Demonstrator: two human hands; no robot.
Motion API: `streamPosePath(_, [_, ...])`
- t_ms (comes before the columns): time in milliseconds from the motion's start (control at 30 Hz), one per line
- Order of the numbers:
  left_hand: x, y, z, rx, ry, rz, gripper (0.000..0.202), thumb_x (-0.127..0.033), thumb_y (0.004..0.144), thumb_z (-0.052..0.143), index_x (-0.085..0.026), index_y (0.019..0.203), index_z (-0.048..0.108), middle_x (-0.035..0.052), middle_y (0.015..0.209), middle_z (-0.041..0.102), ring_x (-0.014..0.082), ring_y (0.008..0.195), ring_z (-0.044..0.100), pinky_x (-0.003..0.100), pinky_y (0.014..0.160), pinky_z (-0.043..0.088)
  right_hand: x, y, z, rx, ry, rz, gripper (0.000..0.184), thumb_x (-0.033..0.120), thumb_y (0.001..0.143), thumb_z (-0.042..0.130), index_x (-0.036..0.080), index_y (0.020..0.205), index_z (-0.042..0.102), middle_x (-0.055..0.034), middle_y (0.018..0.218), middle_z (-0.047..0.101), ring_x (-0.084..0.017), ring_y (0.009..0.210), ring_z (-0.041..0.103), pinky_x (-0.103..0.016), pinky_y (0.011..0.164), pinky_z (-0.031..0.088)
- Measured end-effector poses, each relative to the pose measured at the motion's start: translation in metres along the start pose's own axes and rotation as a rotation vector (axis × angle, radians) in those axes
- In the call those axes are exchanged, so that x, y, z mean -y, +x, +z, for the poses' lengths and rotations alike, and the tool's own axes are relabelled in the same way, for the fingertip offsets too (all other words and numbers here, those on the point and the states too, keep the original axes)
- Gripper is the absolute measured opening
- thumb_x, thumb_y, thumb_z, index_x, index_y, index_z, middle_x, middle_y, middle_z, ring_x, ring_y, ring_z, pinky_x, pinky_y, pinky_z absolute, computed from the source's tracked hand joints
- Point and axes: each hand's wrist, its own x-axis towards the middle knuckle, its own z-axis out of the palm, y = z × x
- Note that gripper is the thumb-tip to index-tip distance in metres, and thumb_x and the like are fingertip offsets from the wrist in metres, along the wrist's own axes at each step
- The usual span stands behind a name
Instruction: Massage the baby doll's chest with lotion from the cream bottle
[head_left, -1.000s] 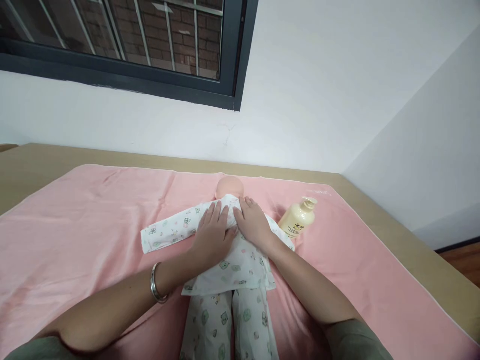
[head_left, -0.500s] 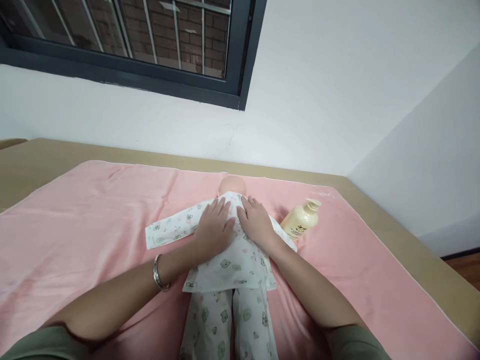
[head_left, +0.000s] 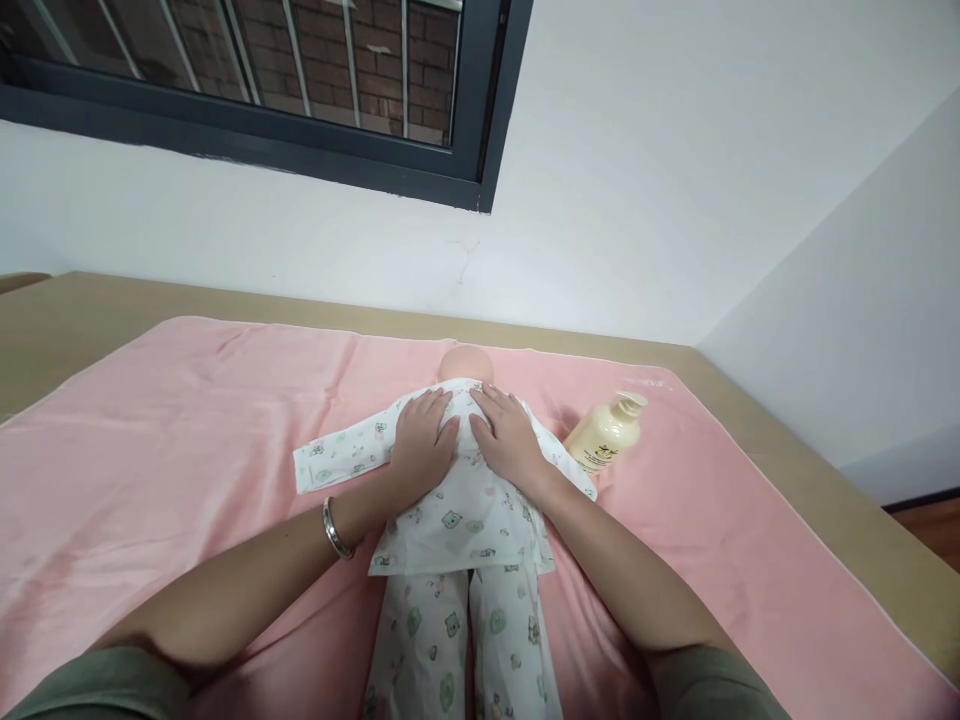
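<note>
A baby doll lies on a pink sheet, its round bald head (head_left: 466, 363) farthest from me and no face showing. It wears a white printed top (head_left: 465, 520) and matching trousers (head_left: 439, 640). Flat on the upper left of the top rests my left hand (head_left: 424, 440), fingers stretched out. My right hand (head_left: 510, 435) lies likewise on the upper right, fingers extended. Neither hand grips anything. The left sleeve (head_left: 341, 458) is spread sideways; my right forearm partly hides the other sleeve.
A cream pump bottle (head_left: 606, 433) stands tilted in view right of the doll. The pink sheet (head_left: 187, 420) covers much of a wooden surface (head_left: 105, 300). Behind rises a white wall (head_left: 600, 200) with a dark-framed window (head_left: 480, 130).
My left hand has shifted slightly left, toward the doll's side, and its fingers remain flat. My right hand has barely moved. The whole view has shifted a little.
</note>
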Motion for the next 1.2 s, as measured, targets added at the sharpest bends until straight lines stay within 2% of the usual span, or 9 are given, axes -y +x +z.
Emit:
streamPosePath(300, [-0.001, 0.001, -0.001, 0.008, -0.011, -0.016, 0.045, -0.034, 0.094, 0.035, -0.017, 0.132, 0.053, 0.0122, 0.137, 0.057, 0.0293, 0.132, 0.047, 0.052, 0.114, 0.033, 0.002, -0.003, 0.002, -0.022, -0.02, -0.021, 0.045, 0.03, 0.099, 0.038, 0.016, 0.139, 0.051, -0.0138, 0.148, 0.048, -0.024, 0.138, 0.041, -0.046, 0.116, 0.025])
streamPosePath(467, [-0.002, 0.002, -0.003, 0.02, -0.026, -0.031, 0.046, -0.036, 0.095, 0.034, -0.017, 0.133, 0.053, 0.0121, 0.138, 0.057, 0.0292, 0.133, 0.045, 0.054, 0.114, 0.032, -0.022, 0.01, -0.013, 0.063, -0.056, -0.15, 0.045, 0.034, 0.099, 0.04, 0.018, 0.138, 0.053, -0.0119, 0.147, 0.049, -0.025, 0.139, 0.04, -0.046, 0.115, 0.027])
streamPosePath(567, [-0.002, 0.001, -0.004, 0.022, -0.054, -0.043, 0.045, -0.037, 0.096, 0.032, -0.02, 0.132, 0.053, 0.0105, 0.138, 0.057, 0.0288, 0.133, 0.045, 0.055, 0.114, 0.031, -0.033, 0.016, -0.028, 0.015, -0.133, -0.042, 0.047, 0.03, 0.097, 0.04, 0.011, 0.139, 0.051, -0.0173, 0.15, 0.043, -0.03, 0.14, 0.037, -0.049, 0.115, 0.028])
streamPosePath(667, [-0.001, -0.004, -0.003, -0.03, -0.15, -0.062, 0.047, -0.038, 0.098, 0.029, -0.02, 0.136, 0.05, 0.011, 0.141, 0.054, 0.0279, 0.134, 0.045, 0.054, 0.115, 0.03, -0.02, 0.011, -0.037, -0.13, -0.138, 0.059, 0.053, 0.024, 0.094, 0.039, 0.005, 0.143, 0.044, -0.0219, 0.155, 0.032, -0.032, 0.142, 0.033, -0.05, 0.113, 0.031])
streamPosePath(767, [-0.002, -0.011, -0.003, -0.139, -0.285, -0.103, 0.053, -0.04, 0.101, 0.024, -0.019, 0.148, 0.032, 0.0136, 0.153, 0.038, 0.0271, 0.142, 0.035, 0.053, 0.117, 0.028, 0.01, -0.007, -0.033, -0.199, -0.085, -0.089, 0.055, 0.027, 0.095, 0.036, 0.011, 0.148, 0.036, -0.0156, 0.16, 0.024, -0.029, 0.147, 0.023, -0.052, 0.116, 0.027])
streamPosePath(867, [-0.002, -0.015, -0.004, -0.165, -0.353, -0.12, 0.056, -0.043, 0.101, 0.023, -0.019, 0.152, 0.022, 0.0142, 0.158, 0.029, 0.0272, 0.146, 0.027, 0.053, 0.119, 0.023, 0.034, -0.023, -0.02, -0.082, -0.084, -0.238, 0.055, 0.032, 0.096, 0.039, 0.012, 0.147, 0.038, -0.015, 0.16, 0.025, -0.03, 0.149, 0.015, -0.055, 0.119, 0.018])
streamPosePath(933, [-0.003, -0.015, -0.004, -0.164, -0.365, -0.131, 0.057, -0.045, 0.101, 0.023, -0.019, 0.152, 0.022, 0.0141, 0.158, 0.029, 0.0274, 0.146, 0.027, 0.052, 0.119, 0.023, 0.038, -0.027, -0.012, 0.03, -0.091, -0.252, 0.053, 0.034, 0.096, 0.043, 0.011, 0.144, 0.042, -0.0168, 0.157, 0.03, -0.031, 0.149, 0.017, -0.056, 0.119, 0.016])
streamPosePath(1100, [-0.003, -0.013, -0.004, -0.147, -0.367, -0.15, 0.057, -0.045, 0.101, 0.023, -0.017, 0.15, 0.026, 0.0148, 0.156, 0.032, 0.0271, 0.144, 0.03, 0.051, 0.119, 0.025, 0.026, -0.016, -0.01, 0.042, -0.106, -0.212, 0.058, 0.037, 0.096, 0.047, 0.011, 0.147, 0.039, -0.0177, 0.16, 0.023, -0.031, 0.149, 0.014, -0.056, 0.119, 0.013])
streamPosePath(1200, [-0.003, -0.013, -0.004, -0.14, -0.369, -0.181, 0.055, -0.045, 0.101, 0.024, -0.02, 0.149, 0.028, 0.0134, 0.154, 0.035, 0.0265, 0.143, 0.032, 0.05, 0.119, 0.025, 0.02, -0.011, -0.012, 0.087, -0.106, -0.21, 0.055, 0.04, 0.096, 0.046, 0.015, 0.145, 0.041, -0.0157, 0.158, 0.03, -0.03, 0.148, 0.018, -0.058, 0.118, 0.014])
